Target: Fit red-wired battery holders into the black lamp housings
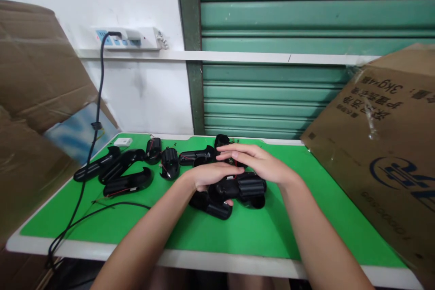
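Casings (127,183) lie on the table (244,240) between cartons (384,145) (a shutter (306,18) behind).

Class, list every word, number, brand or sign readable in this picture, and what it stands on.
"3kg×4": on the right-hand carton.
Chinese characters on the carton: too blurred to quote surely.
Lower number row, same carton: too blurred.
Blue logo, same carton: cut off, unreadable.
Power strip and white tags among black casings: too small.
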Demonstrator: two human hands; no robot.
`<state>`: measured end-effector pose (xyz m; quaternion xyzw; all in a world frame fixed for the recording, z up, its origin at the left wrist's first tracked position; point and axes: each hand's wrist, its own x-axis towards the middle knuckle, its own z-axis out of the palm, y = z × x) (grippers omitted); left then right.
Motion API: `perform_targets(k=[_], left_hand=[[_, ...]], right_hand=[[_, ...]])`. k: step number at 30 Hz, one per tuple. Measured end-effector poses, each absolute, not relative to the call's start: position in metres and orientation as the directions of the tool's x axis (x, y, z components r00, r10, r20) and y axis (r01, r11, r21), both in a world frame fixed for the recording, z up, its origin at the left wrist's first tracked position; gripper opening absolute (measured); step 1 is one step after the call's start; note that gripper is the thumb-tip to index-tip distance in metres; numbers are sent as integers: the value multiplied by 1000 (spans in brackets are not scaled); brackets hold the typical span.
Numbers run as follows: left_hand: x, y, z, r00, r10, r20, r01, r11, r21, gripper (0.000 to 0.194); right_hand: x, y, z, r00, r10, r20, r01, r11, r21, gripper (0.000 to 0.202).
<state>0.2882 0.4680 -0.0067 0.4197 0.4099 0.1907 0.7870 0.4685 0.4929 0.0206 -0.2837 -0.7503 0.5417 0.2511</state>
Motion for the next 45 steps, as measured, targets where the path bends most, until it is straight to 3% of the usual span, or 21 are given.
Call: perform_targets(k=[9,11,14,18,22,26,30,34,37,40,45], left_hand=[[283,472,-8,552,751,-361,6,429,903,40],[284,473,-9,528,772,-355,-24,431,902,42],[285,475,-10,437,835,-335,-75,405,911,40],[288,475,-14,331,907,-261,-150,324,934,33],[290,472,-14,302,930,-211,-226,285,932,31],[290,470,-11,284,943,-173,-266,251,931,35],[290,471,-14,258,959,-116,-299,194,935,41],[290,473,-23,258,966,-15,-327,102,939,45],[289,474,-28,289,957,26,-316,70,946,49],[290,473,-28,313,950,13,-320,93,943,52],[292,470,-20,323,946,-30,-426,174,888,49]], right_hand=[[498,500,22,-662,745,86,209,294,-933,36],[494,499,18,-536,828,165,246,341,-908,31],[478,493,7,-204,903,379,357,429,-830,29],[452,485,-10,-15,791,612,574,508,-642,27],[444,483,-18,42,701,711,656,518,-550,19],[445,482,-22,32,729,683,634,514,-578,21],[443,482,-23,172,817,550,547,385,-743,34],[442,485,-23,192,930,314,290,252,-924,45],[442,488,-23,142,975,173,75,164,-984,52],[442,487,-25,154,963,220,36,217,-976,49],[438,480,-27,93,851,517,284,475,-833,32]])
